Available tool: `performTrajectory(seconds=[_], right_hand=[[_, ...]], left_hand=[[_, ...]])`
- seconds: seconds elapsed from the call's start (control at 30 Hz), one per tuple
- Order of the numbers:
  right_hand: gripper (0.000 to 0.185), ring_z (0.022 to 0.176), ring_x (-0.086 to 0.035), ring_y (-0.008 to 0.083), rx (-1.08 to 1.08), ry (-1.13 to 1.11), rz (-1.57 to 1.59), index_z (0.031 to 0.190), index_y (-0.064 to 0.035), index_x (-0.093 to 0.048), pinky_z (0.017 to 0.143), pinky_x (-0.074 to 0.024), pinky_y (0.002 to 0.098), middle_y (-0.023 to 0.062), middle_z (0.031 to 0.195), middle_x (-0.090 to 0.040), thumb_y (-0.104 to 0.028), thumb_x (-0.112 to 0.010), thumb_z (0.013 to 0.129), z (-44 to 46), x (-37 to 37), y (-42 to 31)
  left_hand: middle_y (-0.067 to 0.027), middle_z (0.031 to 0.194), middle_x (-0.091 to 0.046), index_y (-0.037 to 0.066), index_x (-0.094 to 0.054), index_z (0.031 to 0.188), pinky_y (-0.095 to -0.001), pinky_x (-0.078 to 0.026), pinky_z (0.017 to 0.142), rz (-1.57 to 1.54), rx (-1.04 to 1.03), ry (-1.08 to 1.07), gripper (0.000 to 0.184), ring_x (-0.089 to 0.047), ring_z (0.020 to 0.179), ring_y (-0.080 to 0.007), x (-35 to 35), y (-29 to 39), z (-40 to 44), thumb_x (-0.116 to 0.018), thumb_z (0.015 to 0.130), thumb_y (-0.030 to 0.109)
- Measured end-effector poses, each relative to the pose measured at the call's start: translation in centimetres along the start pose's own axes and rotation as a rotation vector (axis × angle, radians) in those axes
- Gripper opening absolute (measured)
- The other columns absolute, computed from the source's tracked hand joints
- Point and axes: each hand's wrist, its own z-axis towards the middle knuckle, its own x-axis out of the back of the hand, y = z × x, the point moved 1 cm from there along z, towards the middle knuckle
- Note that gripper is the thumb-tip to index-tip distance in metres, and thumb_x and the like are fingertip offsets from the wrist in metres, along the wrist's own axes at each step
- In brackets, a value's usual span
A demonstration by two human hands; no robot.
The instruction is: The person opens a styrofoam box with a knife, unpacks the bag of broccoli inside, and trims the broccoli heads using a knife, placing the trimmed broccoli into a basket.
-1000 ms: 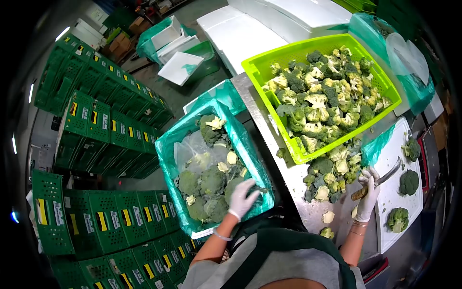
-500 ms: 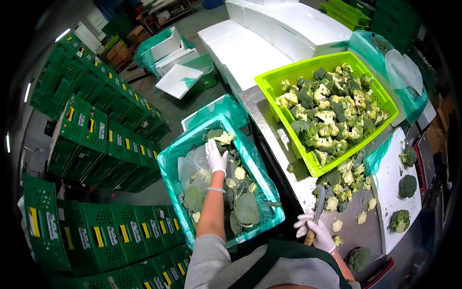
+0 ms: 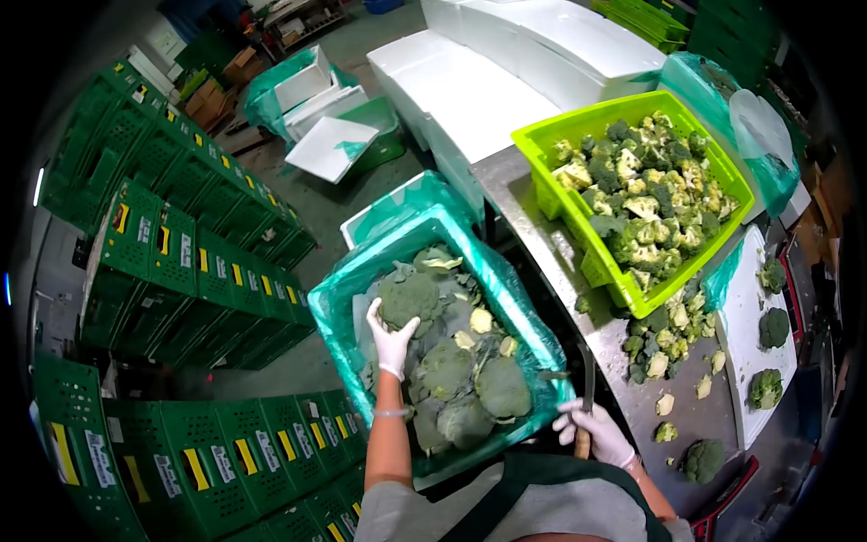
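Note:
My left hand (image 3: 394, 343), in a white glove, reaches into a box lined with green plastic (image 3: 327, 316). Its fingers and thumb are spread round a broccoli head (image 3: 409, 298) on top of the pile there. Below that hand lie more broccoli heads (image 3: 501, 387), with pale cut stem pieces (image 3: 480, 320) among them. At the steel table's edge, my gloved right hand (image 3: 600, 435) is closed on the wooden handle of a knife (image 3: 589, 390), its blade pointing away from me.
A lime-green crate (image 3: 603, 271) full of broccoli florets stands on the steel table (image 3: 623, 361). Loose florets and stem pieces lie before it. Several heads rest on a white foam lid (image 3: 736, 352) at right. Stacked dark green crates (image 3: 208, 434) line the left; white foam boxes (image 3: 479, 90) stand behind.
My left hand has gone from resting flat in the box to gripping a broccoli head. A translucent sheet has shifted off the heads. My right hand still holds the knife.

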Motion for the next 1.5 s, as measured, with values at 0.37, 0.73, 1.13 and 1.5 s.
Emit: performTrajectory(seconds=[0.37,0.73,1.13,1.5], right_hand=[[0.053,0.067,-0.056,0.0057,0.135,-0.328,-0.232,0.133,-0.0045,-0.033,0.052,-0.0438,0.0163,0.0068,0.107,-0.056,-0.015,-0.057,0.086,9.9,-12.8,-1.8],[0.019,0.068,-0.059,0.0254,1.194,-0.158,-1.126,0.089,-0.0103,-0.057,0.058,-0.0484,0.0317,0.0069,0.077,-0.057,-0.003,-0.059,0.071,7.6,-14.1,0.8],[0.012,0.049,-0.054,0.0190,0.921,-0.115,-0.706,0.081,-0.0044,-0.050,0.046,-0.0412,0.0307,0.0085,0.060,-0.053,-0.015,-0.055,0.080,10.4,-13.1,5.3],[0.042,0.076,-0.056,0.0165,0.721,-0.290,-0.481,0.111,-0.0016,-0.052,0.065,-0.0454,0.0306,0.0119,0.089,-0.061,-0.031,-0.062,0.082,8.4,-14.2,1.8]], left_hand=[[-0.0097,0.135,-0.029,0.011,-0.021,0.135,-0.0365,-0.029,0.103,-0.679,0.166,0.009,0.087,-0.034,0.122,-0.0243,2.3,8.0,-14.2,-0.076,0.068,0.012],[-0.0086,0.139,-0.028,0.011,-0.014,0.140,-0.0503,-0.041,0.094,-0.918,0.508,-0.478,0.091,-0.037,0.123,-0.0300,3.4,6.6,-17.1,-0.066,0.074,0.046],[-0.0132,0.107,-0.054,0.001,-0.050,0.109,-0.0377,-0.039,0.094,-0.172,0.305,-0.463,0.027,-0.053,0.099,-0.0240,-3.0,2.0,-14.8,-0.049,0.087,0.017],[-0.0143,0.115,-0.052,0.001,-0.045,0.118,-0.0374,-0.039,0.095,0.103,-0.023,-0.583,0.037,-0.051,0.106,-0.0236,-7.4,7.3,-14.6,-0.052,0.083,0.011]])
